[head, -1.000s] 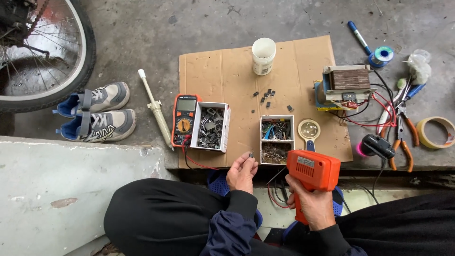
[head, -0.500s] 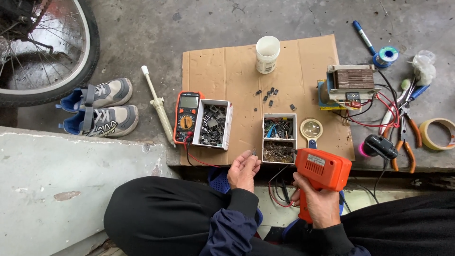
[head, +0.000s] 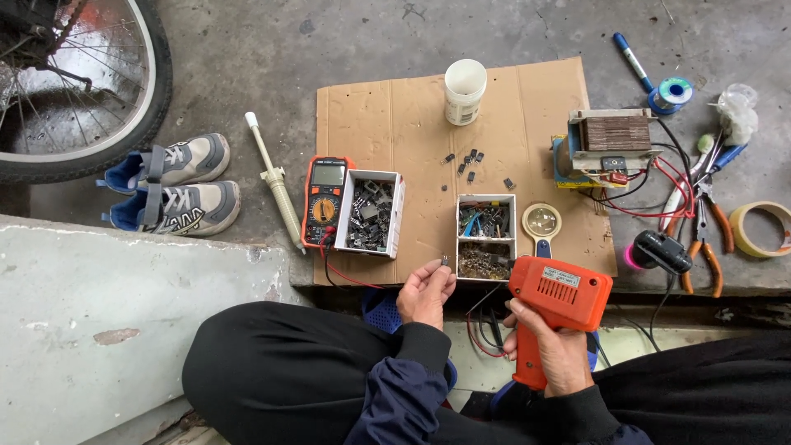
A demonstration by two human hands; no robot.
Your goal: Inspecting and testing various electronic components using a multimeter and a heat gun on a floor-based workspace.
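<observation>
My left hand [head: 424, 292] pinches a tiny dark electronic component [head: 444, 260] between thumb and fingertips, just in front of the cardboard sheet [head: 412, 124]. My right hand [head: 550, 350] grips the handle of an orange soldering gun [head: 559, 292], its body pointing left toward the component. Directly beyond my hands stands a small two-compartment white box [head: 486, 236] of mixed parts. Several loose dark components [head: 470, 161] lie scattered on the cardboard.
A red multimeter [head: 323, 202] and a white box of parts [head: 369, 213] sit left. A white cup [head: 464, 89], magnifier [head: 541, 222], transformer [head: 614, 144], pliers [head: 709, 239], tape roll [head: 758, 229], desoldering pump [head: 276, 185], shoes [head: 173, 185] and a bicycle wheel [head: 78, 82] surround them.
My right hand has lowered the soldering gun slightly and shifted it right. My left hand has kept hold of the small component near the cardboard's front edge.
</observation>
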